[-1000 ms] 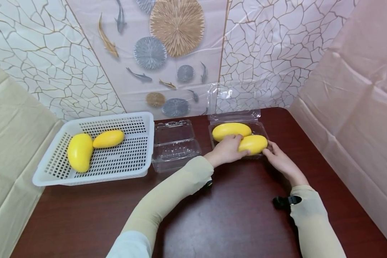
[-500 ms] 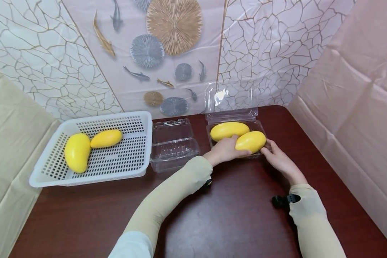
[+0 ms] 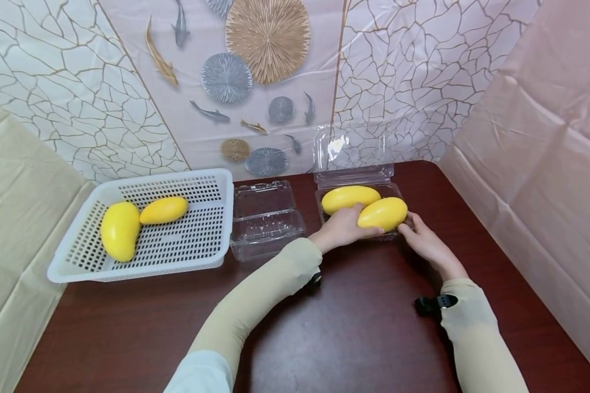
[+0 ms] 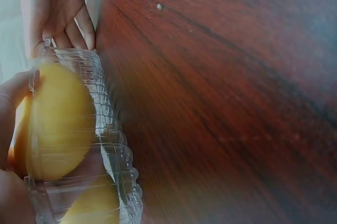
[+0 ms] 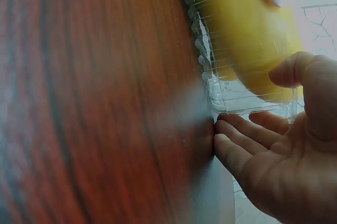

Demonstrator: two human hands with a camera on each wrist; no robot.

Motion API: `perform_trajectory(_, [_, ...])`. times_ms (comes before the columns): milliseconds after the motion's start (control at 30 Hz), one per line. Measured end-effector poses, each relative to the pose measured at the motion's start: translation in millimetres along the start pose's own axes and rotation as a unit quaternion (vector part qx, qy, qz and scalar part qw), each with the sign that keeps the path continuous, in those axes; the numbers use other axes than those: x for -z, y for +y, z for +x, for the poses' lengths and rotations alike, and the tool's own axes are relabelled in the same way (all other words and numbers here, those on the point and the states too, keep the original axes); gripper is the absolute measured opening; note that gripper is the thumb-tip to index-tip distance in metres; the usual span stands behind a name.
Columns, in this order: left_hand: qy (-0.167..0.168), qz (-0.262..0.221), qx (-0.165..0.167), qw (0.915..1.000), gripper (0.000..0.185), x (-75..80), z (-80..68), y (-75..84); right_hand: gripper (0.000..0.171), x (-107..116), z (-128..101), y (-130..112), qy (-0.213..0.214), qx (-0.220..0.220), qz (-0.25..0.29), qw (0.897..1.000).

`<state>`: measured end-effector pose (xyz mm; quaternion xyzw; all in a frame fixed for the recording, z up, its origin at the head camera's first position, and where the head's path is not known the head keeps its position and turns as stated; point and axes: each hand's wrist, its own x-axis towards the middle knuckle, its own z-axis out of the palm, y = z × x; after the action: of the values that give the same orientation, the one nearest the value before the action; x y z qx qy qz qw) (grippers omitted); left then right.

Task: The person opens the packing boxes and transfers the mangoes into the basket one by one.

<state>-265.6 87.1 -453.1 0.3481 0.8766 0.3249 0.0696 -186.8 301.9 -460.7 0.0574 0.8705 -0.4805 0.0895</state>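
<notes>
Mango [image 3: 382, 213] half-seated in the clear box [image 3: 396, 190], held between both hands.
Its long axis runs left to right, resting against the far mango [image 3: 350, 198]. The left hand [image 3: 343, 229] curls its fingers round the left end; the right hand [image 3: 420, 238], fingers loosely spread, touches the box's near right corner on the counter [image 3: 354, 322].

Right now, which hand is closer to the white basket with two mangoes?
Left. The left hand lies between the white basket and the right hand, gripping a mango in the open container.
</notes>
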Motion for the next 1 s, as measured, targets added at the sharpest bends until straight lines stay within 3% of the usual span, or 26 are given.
perform_trajectory(667, [0.035, -0.082, -0.001, 0.996, 0.083, 3.1, -6.7, -2.0, 0.068, -1, -1, 2, 0.007, 0.006, -0.004, 1.0])
perform_trajectory(1000, [0.031, -0.068, -0.006, 0.9972, 0.083, 14.8, -8.3, 2.9, 0.07, -1, 1, 2, 0.007, 0.002, -0.003, 1.0])
